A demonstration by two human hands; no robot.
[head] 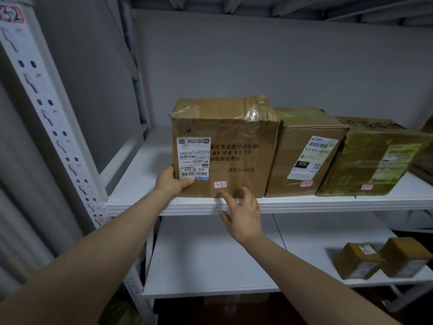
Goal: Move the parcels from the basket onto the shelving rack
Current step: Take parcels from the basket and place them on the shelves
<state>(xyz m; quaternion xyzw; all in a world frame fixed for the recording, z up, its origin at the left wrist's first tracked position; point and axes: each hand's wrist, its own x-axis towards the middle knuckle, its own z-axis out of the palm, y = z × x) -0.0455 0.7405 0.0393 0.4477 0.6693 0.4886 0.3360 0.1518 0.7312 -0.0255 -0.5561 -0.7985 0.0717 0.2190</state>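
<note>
A large brown cardboard parcel [234, 148] with a white shipping label and a small red-edged tag stands on the white rack shelf [140, 174], at its front edge. My left hand [172, 184] grips the parcel's lower left corner, thumb across the label. My right hand [241, 214] hovers just in front of the parcel's lower front, fingers spread and relaxed, the index fingertip near the shelf edge below the tag. The basket is out of view.
Two more taped parcels [307, 151] [375, 158] stand in a row to the right on the same shelf. The lower shelf [210, 259] carries two small boxes [384, 261] at the right. A perforated white upright [46, 113] rises at the left.
</note>
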